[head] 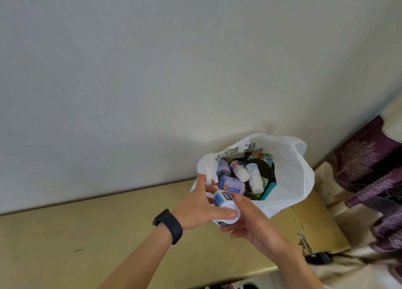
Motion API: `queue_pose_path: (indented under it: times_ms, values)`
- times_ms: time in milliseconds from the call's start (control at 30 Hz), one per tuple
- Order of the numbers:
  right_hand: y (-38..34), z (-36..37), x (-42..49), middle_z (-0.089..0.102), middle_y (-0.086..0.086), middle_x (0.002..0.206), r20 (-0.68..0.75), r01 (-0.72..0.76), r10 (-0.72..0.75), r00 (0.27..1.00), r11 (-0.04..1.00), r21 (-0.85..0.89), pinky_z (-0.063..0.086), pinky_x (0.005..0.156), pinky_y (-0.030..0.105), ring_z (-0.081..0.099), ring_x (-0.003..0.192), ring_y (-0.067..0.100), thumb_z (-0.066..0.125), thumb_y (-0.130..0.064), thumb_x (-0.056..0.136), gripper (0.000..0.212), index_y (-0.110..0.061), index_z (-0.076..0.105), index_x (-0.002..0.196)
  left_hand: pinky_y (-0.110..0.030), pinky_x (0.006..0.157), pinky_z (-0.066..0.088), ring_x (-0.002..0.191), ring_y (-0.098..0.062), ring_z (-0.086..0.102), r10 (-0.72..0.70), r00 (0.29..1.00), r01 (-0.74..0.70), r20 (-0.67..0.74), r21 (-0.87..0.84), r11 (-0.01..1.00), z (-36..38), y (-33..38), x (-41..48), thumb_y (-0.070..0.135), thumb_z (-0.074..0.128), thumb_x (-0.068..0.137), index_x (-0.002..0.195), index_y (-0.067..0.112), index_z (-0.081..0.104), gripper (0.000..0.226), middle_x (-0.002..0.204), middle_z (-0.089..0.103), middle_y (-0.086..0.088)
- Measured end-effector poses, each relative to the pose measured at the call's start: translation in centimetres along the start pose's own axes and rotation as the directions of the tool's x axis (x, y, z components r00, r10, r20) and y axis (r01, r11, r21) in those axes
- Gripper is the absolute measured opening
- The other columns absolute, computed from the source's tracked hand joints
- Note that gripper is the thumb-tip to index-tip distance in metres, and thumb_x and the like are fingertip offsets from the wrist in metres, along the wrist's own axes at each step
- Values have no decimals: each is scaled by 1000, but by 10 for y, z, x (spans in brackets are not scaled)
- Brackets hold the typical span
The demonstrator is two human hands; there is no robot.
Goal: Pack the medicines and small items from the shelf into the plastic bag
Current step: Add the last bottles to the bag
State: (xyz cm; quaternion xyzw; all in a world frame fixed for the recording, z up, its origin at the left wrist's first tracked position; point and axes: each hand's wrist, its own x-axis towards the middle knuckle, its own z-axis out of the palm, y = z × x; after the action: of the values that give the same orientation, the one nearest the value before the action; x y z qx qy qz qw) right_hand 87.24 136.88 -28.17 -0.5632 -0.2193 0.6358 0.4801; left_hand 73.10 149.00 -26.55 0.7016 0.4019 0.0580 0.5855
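Pale wall fills the view above the tan shelf [87, 234]. My left hand [200, 204] is clamped on the plastic bag [291, 180] rim, thumb across a white-capped medicine bottle [224, 201], holding the mouth wide. My right hand [254, 219] cups that bottle from below, probably to tip it in among bottles already packed by the shelf's right end.

Soft even daylight, mild blur, wide-angle bending at edges.

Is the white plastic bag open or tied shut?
Open. The white plastic bag gapes wide at its mouth, showing several medicine bottles lying inside, while both hands hold another bottle at its rim.
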Motion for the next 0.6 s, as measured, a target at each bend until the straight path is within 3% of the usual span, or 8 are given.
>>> queue_pose_path:
  times_ms: [133,267,333,433,500,600]
  values:
    - [12,-3,-1,68,21,114,-13,-51,57,998,966,253,55,69,34,67,85,29,61,-42,89,48,-26,53,133,-27,91,54,112,2,57,30,998,-37,57,110,993,10,-2,-1,53,87,51,121,32,31,92,126,48,15]
    - [19,-3,-2,68,19,106,-82,-62,94,992,941,331,57,70,35,65,82,25,61,-35,92,43,-15,59,129,-17,85,50,113,8,54,27,996,-35,91,96,995,13,-4,-5,50,87,62,121,33,34,81,128,49,19]
    - [18,-3,-3,69,18,96,-146,-73,135,980,928,366,57,62,33,64,71,25,56,-34,95,39,-10,62,125,-19,79,52,100,4,63,-2,1000,0,30,89,996,10,-4,-8,56,81,65,115,28,45,68,119,59,16]
    - [6,-12,-6,70,24,96,-213,-25,141,967,883,469,54,49,30,58,57,24,53,-32,96,34,-9,61,120,-15,61,47,69,-5,67,-9,990,22,-143,89,996,-2,6,-13,43,69,86,98,13,57,34,93,70,1]
    - [-7,-23,-3,71,25,103,-294,42,85,952,915,401,53,50,30,59,60,23,53,-34,97,31,-15,60,120,-15,55,43,55,-3,59,44,962,-19,-269,95,995,-16,14,-14,39,63,92,89,13,60,26,74,67,3]
    - [-28,-32,11,68,15,109,-436,66,-51,899,998,20,50,63,32,66,75,23,54,-43,96,34,-24,58,124,-16,51,33,50,-4,43,133,913,-37,-387,247,968,-31,21,-12,45,56,93,76,16,62,34,59,53,9]
